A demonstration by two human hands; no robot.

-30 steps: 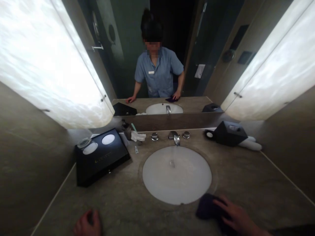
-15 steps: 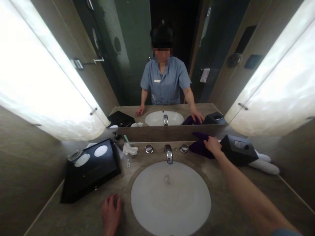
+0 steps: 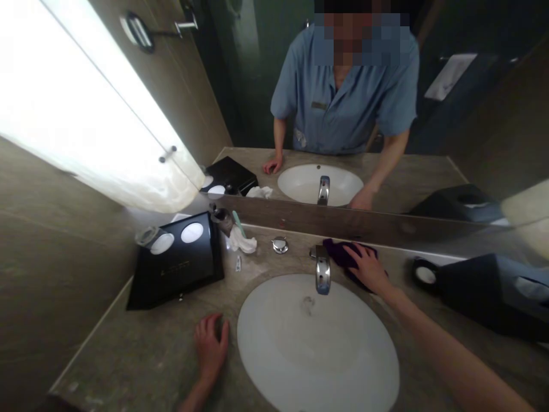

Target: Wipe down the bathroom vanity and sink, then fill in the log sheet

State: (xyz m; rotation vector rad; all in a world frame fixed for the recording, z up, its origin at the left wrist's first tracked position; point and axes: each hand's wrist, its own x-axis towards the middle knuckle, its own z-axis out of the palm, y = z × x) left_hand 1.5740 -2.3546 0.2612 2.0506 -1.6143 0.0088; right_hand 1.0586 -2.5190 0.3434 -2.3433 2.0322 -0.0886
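Observation:
My right hand (image 3: 369,268) lies over a dark purple cloth (image 3: 337,247), pressing it onto the counter at the back, just right of the chrome faucet (image 3: 323,273). The cloth and fingers hide the right tap knob. My left hand (image 3: 211,343) rests on the counter left of the white oval sink (image 3: 317,343), its fingers loosely bent and apart, holding nothing. The left tap knob (image 3: 280,245) shows beyond the sink.
A black tray box (image 3: 175,269) with white discs stands at left. Behind it are a dark bottle (image 3: 221,220), a crumpled white cloth (image 3: 243,240), a green toothbrush (image 3: 238,222) and a small tube (image 3: 238,264). At right sits a black tissue box (image 3: 484,294). The mirror (image 3: 249,103) reflects a person.
My right hand has slid the purple cloth left along the back counter, over the right tap knob. The camera view has turned and come closer. My left hand stays beside the sink.

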